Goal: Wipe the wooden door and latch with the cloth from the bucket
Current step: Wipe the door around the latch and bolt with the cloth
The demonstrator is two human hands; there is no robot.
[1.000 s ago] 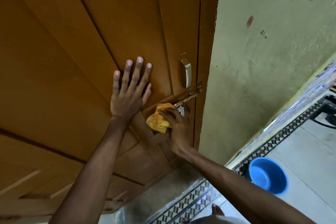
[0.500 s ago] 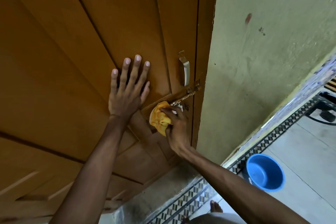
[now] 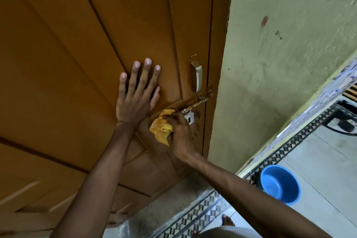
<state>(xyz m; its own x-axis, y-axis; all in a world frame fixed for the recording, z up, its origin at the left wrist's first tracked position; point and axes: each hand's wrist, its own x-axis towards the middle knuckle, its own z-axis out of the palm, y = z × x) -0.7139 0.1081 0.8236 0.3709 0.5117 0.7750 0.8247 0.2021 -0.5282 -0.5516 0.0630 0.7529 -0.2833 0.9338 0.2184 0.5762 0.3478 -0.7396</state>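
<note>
Both hands are working at the door (image 3: 81,63): the left hand (image 3: 136,100) is pressing flat, fingers spread; the right hand (image 3: 180,133) is clamping the cloth (image 3: 161,128) beside the latch (image 3: 195,103), near the door's right edge. Latch wiping is underway; next, likely strokes along the bolt.

Wooden door (image 3: 77,63) fills the left and centre of the view, panelled, brown. Left hand (image 3: 136,94) lies flat on it, fingers spread. Right hand (image 3: 180,133) grips a bunched yellow cloth (image 3: 161,127), pressed to the door at the near end of the latch (image 3: 197,102). Metal pull handle (image 3: 198,77) sits just above the latch. Pale green wall (image 3: 280,54) to the right. Blue bucket (image 3: 280,185) stands on the tiled floor (image 3: 328,160), low right, well apart from the door.
</note>
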